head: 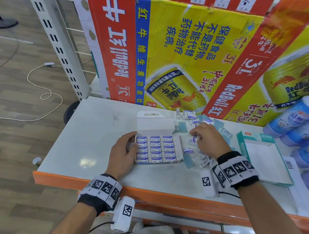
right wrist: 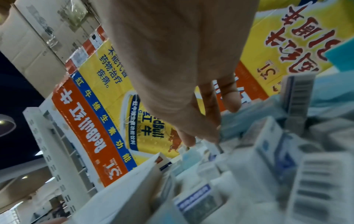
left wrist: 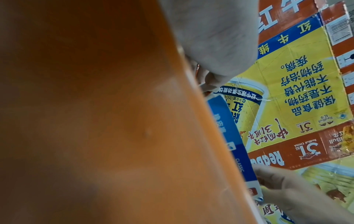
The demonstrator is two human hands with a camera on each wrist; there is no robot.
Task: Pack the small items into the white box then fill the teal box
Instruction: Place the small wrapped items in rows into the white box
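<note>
The white box (head: pixel 178 148) lies flat at the middle of the shelf with its lid (head: pixel 155 123) folded back, and rows of blue-and-white erasers (head: pixel 155 150) fill it. My left hand (head: pixel 131 142) grips the box's left side, thumb at the top corner. Just right of the box, my right hand (head: pixel 196 135) pinches one small eraser (head: pixel 192 139) over the loose pile (head: pixel 205 161). In the right wrist view my fingers (right wrist: pixel 229 103) reach down among the blurred erasers (right wrist: pixel 268 151). The teal box (head: pixel 244 137) lies open farther right.
Large Red Bull cartons (head: pixel 181 50) wall off the back of the shelf. Blue bottles (head: pixel 298 124) are stacked at the far right. More erasers and teal sleeves (head: pixel 192 116) lie behind the white box. The shelf's orange front edge (head: pixel 155 190) runs under my wrists.
</note>
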